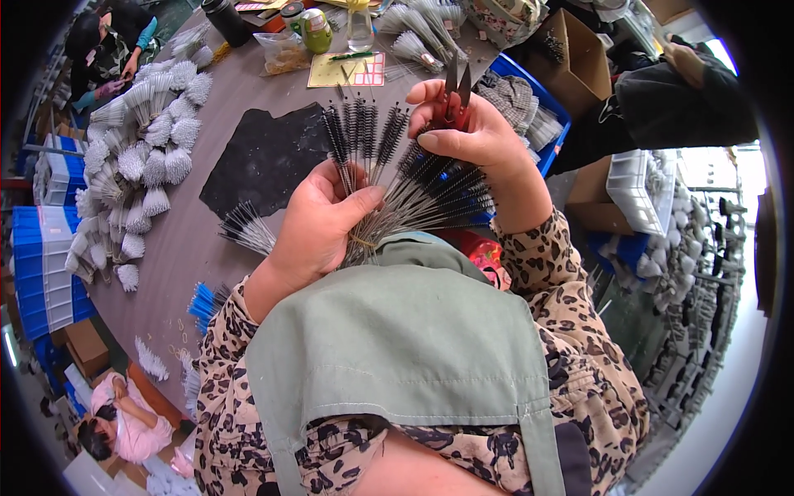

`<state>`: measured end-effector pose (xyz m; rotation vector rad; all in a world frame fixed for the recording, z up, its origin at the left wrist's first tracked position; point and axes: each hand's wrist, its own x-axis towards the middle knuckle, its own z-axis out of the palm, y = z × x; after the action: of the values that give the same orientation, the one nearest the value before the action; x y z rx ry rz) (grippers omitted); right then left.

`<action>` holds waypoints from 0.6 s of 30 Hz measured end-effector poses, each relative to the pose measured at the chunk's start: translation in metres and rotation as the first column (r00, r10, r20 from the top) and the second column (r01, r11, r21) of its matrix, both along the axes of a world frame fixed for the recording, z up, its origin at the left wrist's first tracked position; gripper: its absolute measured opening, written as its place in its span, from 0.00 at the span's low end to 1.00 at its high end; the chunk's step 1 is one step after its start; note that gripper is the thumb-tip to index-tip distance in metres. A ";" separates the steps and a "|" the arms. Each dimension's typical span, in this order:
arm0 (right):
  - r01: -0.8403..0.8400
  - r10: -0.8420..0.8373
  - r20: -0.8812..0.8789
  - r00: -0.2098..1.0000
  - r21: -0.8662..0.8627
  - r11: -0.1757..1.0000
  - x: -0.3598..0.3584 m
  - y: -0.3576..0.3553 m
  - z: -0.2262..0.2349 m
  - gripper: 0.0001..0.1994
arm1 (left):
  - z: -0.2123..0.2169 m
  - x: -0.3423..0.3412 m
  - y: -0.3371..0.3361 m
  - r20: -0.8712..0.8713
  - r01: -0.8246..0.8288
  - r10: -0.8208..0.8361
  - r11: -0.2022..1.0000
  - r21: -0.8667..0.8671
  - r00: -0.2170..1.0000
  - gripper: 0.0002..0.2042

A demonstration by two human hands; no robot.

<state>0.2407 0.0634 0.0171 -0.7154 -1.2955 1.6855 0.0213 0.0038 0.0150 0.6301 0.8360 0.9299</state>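
My left hand (318, 217) is closed around the wire stems of a fanned bundle of black-bristled wire brushes (447, 197), in front of my apron. Toward the lower end of the stems, a tan rubber band (361, 241) goes round them. In my right hand (488, 136), above the bundle, is a pair of red-handled snips (456, 106), its two dark pointed blades upward and apart. Some fingers of that hand reach toward the brush tips; whether they touch them I cannot tell. A smaller bunch of black brushes (248, 227) lies on the table left of my left hand.
A black sheet (265, 161) lies on the brown table (186, 256). Many white brush bundles (153, 136) are heaped at left. Far side: a printed card (347, 71), green jar (316, 31) and clear bottle (360, 29). A blue crate (546, 107) stands right. Other people are nearby.
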 end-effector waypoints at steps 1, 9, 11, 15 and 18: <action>-0.017 0.017 0.043 0.999 -0.015 1.000 0.000 -0.001 0.004 0.21 | 0.000 0.000 0.000 0.000 -0.004 0.004 1.000 0.000 1.000 0.09; -0.026 0.029 0.087 0.996 -0.033 0.999 -0.006 -0.004 0.001 0.18 | -0.003 -0.009 0.002 -0.034 0.023 -0.023 0.999 0.022 0.999 0.12; -0.017 0.013 0.056 0.998 0.062 0.998 -0.008 -0.001 -0.006 0.13 | -0.005 -0.011 0.002 -0.038 0.018 -0.016 0.999 0.041 0.999 0.12; -0.050 0.046 0.088 0.995 0.043 0.998 -0.013 -0.002 0.001 0.15 | -0.005 -0.017 0.004 -0.056 0.049 -0.045 0.997 0.060 0.997 0.12; -0.061 0.063 0.078 0.995 -0.025 0.998 -0.012 -0.004 0.006 0.15 | -0.001 -0.016 0.005 -0.027 0.064 -0.062 0.995 0.082 0.998 0.10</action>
<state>0.2289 0.0590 0.0234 -0.7684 -1.3680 1.7391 0.0052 0.0087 0.0142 0.7368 0.7987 0.9044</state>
